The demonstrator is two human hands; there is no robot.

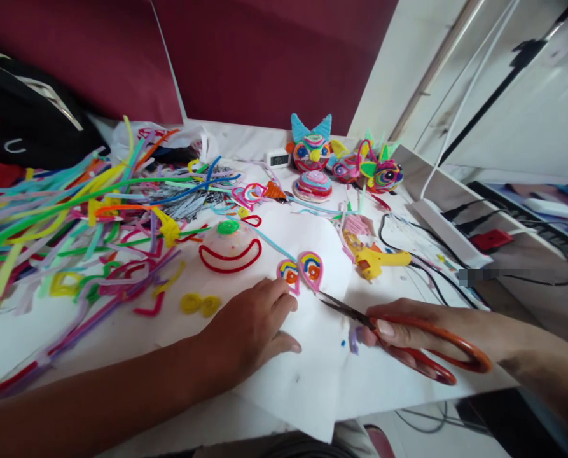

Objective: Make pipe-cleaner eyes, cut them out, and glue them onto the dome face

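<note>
My right hand (pixel 398 331) holds orange-handled scissors (pixel 350 312), their blades pointing left and almost closed. The tips lie just by the lower point of a teardrop-shaped pipe-cleaner eye (pixel 311 270), pink-edged with yellow, blue and orange inside. A matching eye (pixel 289 275) lies to its left, partly behind my fingers. My left hand (pixel 255 324) rests on the white paper (pixel 312 369) with its fingers bent and its thumb apart, fingertips close to that eye. Beyond it sits a clear dome (pixel 231 245) with a red mouth outline and a green disc. Two yellow coils (pixel 200 304) lie left of my hand.
Loose pipe cleaners (pixel 64 210) heap across the left side. A yellow glue gun (pixel 379 259) lies at right, near cables and a power strip (pixel 450 232). Behind stand a blue-eared pipe-cleaner figure (pixel 311 143), other colourful figures (pixel 383 175) and a small digital clock (pixel 278 159).
</note>
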